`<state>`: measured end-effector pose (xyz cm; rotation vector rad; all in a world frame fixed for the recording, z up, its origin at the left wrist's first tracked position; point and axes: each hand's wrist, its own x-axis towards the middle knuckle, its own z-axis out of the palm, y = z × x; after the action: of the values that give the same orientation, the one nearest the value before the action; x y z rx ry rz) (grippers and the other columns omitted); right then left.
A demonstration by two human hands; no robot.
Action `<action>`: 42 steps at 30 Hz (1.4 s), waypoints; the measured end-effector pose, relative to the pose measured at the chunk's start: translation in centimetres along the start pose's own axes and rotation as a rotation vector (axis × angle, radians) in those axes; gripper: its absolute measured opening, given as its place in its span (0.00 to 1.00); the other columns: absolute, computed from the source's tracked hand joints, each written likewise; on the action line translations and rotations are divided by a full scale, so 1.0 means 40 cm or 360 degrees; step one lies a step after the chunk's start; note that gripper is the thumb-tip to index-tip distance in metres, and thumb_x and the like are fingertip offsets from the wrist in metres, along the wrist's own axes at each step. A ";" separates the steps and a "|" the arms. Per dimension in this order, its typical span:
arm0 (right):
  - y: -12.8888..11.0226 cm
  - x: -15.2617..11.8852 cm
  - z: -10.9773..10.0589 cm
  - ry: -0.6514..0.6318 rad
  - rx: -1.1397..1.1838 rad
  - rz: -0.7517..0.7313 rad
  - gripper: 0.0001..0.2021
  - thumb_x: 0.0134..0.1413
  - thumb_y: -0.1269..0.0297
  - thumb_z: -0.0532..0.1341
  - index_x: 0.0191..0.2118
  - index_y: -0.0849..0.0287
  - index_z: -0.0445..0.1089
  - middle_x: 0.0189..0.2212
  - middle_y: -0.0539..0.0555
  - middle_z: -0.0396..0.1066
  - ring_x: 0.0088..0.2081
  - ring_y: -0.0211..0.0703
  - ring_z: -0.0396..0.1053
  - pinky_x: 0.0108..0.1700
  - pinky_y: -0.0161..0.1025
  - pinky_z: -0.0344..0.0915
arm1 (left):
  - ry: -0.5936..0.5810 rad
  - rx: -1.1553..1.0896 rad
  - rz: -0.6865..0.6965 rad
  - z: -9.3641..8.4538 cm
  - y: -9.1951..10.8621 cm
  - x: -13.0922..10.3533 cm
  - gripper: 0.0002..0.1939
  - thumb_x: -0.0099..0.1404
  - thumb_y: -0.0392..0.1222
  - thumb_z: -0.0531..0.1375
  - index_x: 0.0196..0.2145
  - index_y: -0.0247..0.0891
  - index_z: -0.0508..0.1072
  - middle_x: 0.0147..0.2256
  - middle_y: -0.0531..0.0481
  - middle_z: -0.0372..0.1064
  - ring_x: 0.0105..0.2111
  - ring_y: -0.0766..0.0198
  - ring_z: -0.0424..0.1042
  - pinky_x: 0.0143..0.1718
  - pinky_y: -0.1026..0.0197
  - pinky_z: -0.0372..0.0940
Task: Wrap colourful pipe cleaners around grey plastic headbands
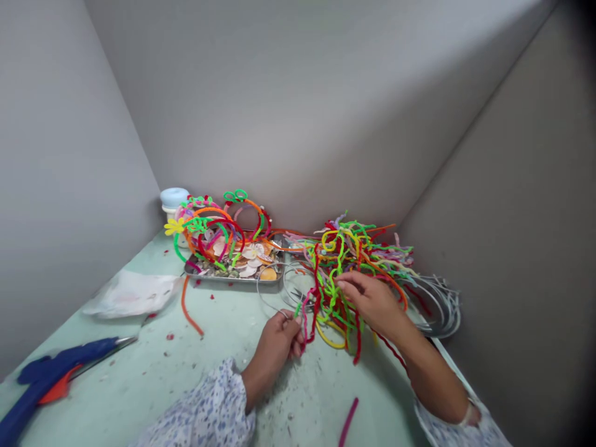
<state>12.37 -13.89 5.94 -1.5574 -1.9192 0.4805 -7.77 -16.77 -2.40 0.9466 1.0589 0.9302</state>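
Pinching a thin grey wire hoop [257, 290] low over the pale green table [162, 372], the person's left hand [278, 338] has its fingers drawn in tight, with a short bright-green fuzzy stem [298, 308] right at the fingertips. The hoop rises from that grip, in front of a shallow metal tray [233, 279] of shells. A pink fuzzy strand dangles just beside the fingers; from where I stand I cannot tell whether it is held.

The right hand [372, 304] reaches over a tangled, many-coloured heap of fuzzy stems [342, 248], thumb and forefinger narrowed at some green ones. Whether it grips any, I cannot tell.

Behind that wrist lies a bundle of grey hoops [449, 310]. Colourful fuzzy-wrapped headbands [212, 212] stand about the tray, and over to the left lies a blue glue gun [60, 369] with an orange trigger.
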 end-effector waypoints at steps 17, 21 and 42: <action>0.095 0.026 -0.020 -0.0080 -0.0841 0.0412 0.15 0.58 0.61 0.53 0.45 0.56 0.74 0.40 0.58 0.77 0.43 0.50 0.73 0.42 0.39 0.62 | -0.0009 0.0060 0.0077 -0.002 0.002 -0.006 0.16 0.58 0.53 0.58 0.28 0.36 0.64 0.17 0.55 0.64 0.13 0.72 0.59 0.15 0.69 0.50; 0.085 0.029 0.005 -0.0080 -0.0739 0.0370 0.17 0.58 0.62 0.53 0.50 0.60 0.71 0.46 0.60 0.74 0.47 0.50 0.71 0.46 0.40 0.62 | -0.0018 0.0056 0.0066 -0.004 0.000 -0.006 0.15 0.58 0.53 0.58 0.28 0.36 0.64 0.18 0.55 0.65 0.13 0.72 0.59 0.14 0.69 0.49; 0.119 0.004 -0.018 0.0295 -0.0497 0.0341 0.17 0.55 0.61 0.55 0.49 0.60 0.69 0.37 0.57 0.76 0.37 0.47 0.73 0.39 0.39 0.64 | 0.0062 -0.0036 0.0105 -0.003 -0.007 -0.006 0.16 0.58 0.54 0.58 0.30 0.36 0.64 0.18 0.56 0.65 0.13 0.73 0.59 0.15 0.70 0.49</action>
<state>16.36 -12.66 3.55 -1.9462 -1.7554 0.1187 -7.90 -17.06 -2.61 0.9526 1.0532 1.0163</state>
